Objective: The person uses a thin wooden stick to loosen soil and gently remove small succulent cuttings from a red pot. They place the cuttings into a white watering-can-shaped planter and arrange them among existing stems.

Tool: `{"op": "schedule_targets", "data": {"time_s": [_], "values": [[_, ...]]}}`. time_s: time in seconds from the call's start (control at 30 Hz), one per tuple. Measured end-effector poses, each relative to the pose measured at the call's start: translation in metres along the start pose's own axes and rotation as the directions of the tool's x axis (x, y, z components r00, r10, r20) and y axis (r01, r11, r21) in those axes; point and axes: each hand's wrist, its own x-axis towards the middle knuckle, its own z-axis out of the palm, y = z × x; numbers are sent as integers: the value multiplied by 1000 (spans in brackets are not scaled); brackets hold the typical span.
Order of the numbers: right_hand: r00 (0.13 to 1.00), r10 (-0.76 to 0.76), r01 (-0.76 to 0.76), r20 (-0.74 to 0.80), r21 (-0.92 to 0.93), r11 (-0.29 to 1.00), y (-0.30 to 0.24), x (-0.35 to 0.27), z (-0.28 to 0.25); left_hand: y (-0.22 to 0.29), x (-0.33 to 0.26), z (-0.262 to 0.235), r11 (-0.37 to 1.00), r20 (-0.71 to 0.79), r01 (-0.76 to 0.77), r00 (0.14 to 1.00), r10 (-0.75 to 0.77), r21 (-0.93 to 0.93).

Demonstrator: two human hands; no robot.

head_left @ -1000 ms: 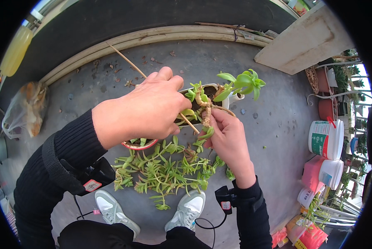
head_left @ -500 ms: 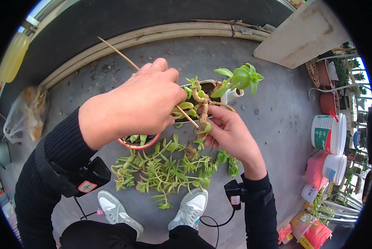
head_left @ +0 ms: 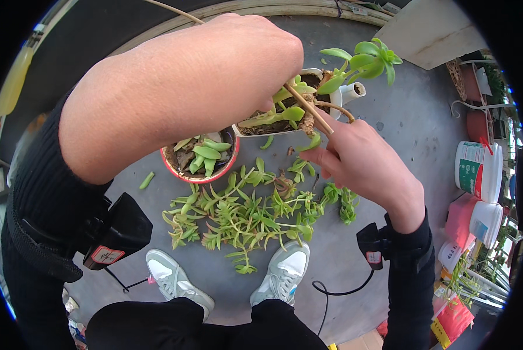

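My left hand (head_left: 244, 64) is closed around a thin wooden stick (head_left: 298, 96) that slants down to the right, its tip beside the right fingers. A woody succulent stem (head_left: 308, 116) is pinched in my right hand (head_left: 363, 157), near a green leaf at its lower end. That plant's bright green rosette (head_left: 372, 60) leans out to the upper right. Behind the hands is a white pot (head_left: 270, 133) with soil, pale leaves and a short spout (head_left: 353, 91); my left hand hides part of it. Below my left wrist, a red-rimmed round pot (head_left: 200, 179) holds soil and loose leaves.
A pile of succulent cuttings (head_left: 249, 213) covers the grey floor before my shoes (head_left: 282, 274). One loose leaf (head_left: 147, 180) lies left of the round pot. White buckets (head_left: 480, 172) stand at right; a pale slab (head_left: 430, 32) is at the upper right.
Both hands have shifted right in the picture along with the stick and stem, and my left forearm is raised nearer the camera. The round pot shows more fully.
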Motion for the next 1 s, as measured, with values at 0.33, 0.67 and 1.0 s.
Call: {"op": "schedule_targets", "data": {"time_s": [0.33, 0.67, 1.0], "values": [[968, -38, -54, 247, 355, 933, 17, 6, -23, 9, -2, -8, 994, -94, -88, 991, 93, 62], [973, 92, -110, 211, 78, 991, -11, 6, -14, 20, 1, -22, 972, 32, -171, 985, 168, 163], [962, 20, -202, 273, 660, 724, 18, 17, -10, -6, 1, 4, 995, -97, -102, 990, 102, 5]]}}
